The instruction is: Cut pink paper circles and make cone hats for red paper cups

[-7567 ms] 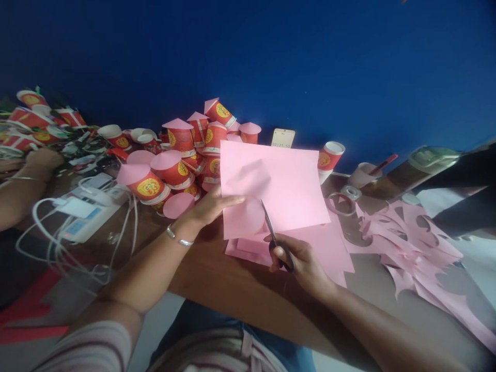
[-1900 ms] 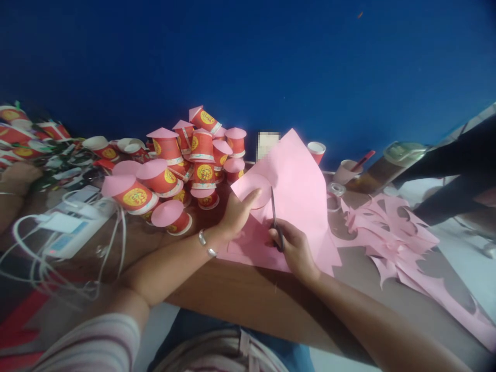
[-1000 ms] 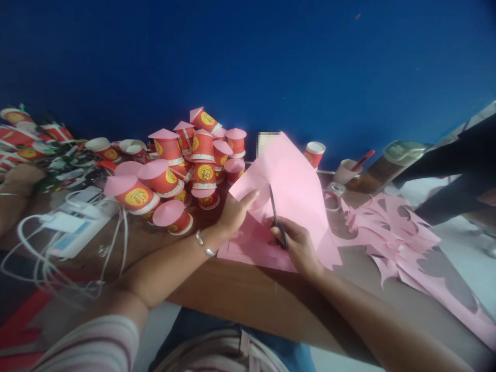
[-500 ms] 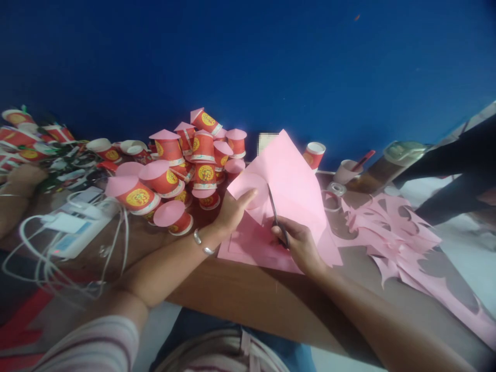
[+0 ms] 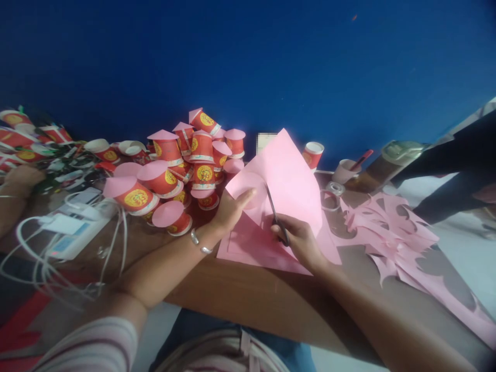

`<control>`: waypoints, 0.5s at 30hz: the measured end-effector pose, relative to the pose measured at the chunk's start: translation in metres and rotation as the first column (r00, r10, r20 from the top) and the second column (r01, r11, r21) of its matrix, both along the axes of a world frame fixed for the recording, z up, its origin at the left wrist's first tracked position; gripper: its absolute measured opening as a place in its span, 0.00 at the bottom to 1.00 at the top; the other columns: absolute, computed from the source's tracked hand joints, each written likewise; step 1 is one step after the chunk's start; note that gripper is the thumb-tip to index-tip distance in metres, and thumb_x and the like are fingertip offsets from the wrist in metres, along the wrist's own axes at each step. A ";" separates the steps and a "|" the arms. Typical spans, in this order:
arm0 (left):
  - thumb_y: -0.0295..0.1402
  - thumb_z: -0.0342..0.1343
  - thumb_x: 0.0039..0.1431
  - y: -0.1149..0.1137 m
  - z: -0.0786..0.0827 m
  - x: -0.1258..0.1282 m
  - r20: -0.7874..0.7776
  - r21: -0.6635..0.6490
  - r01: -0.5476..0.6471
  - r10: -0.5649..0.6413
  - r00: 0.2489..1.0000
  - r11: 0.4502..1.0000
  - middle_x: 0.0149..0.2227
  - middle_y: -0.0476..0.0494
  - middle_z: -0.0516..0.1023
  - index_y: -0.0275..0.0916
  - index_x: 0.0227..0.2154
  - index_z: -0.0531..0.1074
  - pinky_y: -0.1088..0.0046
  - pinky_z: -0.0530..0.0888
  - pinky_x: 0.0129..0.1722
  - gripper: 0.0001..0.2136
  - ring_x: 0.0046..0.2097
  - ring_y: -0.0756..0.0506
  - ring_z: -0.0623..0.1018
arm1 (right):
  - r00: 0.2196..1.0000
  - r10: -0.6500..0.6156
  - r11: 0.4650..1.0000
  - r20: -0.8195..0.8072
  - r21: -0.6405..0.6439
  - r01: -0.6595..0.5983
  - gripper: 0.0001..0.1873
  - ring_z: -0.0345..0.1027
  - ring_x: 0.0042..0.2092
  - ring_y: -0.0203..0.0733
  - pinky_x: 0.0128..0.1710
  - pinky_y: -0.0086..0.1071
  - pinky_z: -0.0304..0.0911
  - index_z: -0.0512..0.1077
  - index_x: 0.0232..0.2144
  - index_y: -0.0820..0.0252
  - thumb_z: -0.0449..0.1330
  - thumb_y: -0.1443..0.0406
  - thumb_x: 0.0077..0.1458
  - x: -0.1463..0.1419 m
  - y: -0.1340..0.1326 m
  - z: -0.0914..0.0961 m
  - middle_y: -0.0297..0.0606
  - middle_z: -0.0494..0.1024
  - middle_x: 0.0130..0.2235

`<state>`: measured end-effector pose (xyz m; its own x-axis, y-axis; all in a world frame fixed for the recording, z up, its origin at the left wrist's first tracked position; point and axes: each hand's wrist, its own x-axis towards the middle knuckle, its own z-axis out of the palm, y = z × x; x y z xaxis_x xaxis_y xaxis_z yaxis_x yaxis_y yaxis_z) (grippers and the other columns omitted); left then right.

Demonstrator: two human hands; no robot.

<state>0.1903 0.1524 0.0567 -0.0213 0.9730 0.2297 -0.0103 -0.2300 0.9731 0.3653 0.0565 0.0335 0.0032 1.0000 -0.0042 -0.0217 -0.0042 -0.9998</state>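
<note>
pink paper (image 5: 294, 175) was pinched by your left hand (image 5: 231, 209) (near the circle (image 5: 253, 182)), scissors (image 5: 272, 204) clenched in your right hand (image 5: 300, 243); turning paper suited curves.

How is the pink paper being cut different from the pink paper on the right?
The held sheet is raised by the left hand, against scissors in the right hand; the scraps lie flat on the table. The held sheet is mostly whole; the scraps are jagged, with holes. Both are pink paper.
</note>
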 end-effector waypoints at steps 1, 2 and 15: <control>0.43 0.71 0.49 0.000 0.000 -0.001 -0.002 0.004 0.009 -0.009 1.000 1.000 0.47 0.34 0.83 0.32 0.52 0.75 0.52 0.65 0.67 0.29 0.58 0.35 0.78 | 1.000 0.002 1.000 0.002 0.002 -0.002 0.25 0.63 0.27 0.36 0.28 0.32 0.64 0.82 0.40 0.60 0.70 0.46 0.51 0.000 0.000 0.000 0.32 0.72 0.25; 0.42 0.71 0.49 0.000 0.001 -0.001 0.004 0.003 0.021 -0.021 1.000 1.000 0.48 0.34 0.82 0.32 0.52 0.75 0.53 0.66 0.66 0.29 0.58 0.35 0.78 | 1.000 0.006 1.000 0.003 0.004 -0.006 0.24 0.62 0.27 0.36 0.28 0.32 0.64 0.82 0.40 0.60 0.70 0.47 0.51 0.001 0.001 0.000 0.32 0.72 0.25; 0.42 0.71 0.50 -0.002 0.006 -0.001 0.003 -0.042 0.034 -0.034 0.999 0.999 0.49 0.32 0.82 0.30 0.48 0.77 0.54 0.71 0.62 0.26 0.55 0.35 0.80 | 0.999 0.036 0.999 0.004 0.029 -0.036 0.25 0.65 0.28 0.38 0.31 0.34 0.68 0.81 0.40 0.60 0.69 0.45 0.53 0.003 0.001 -0.002 0.33 0.73 0.25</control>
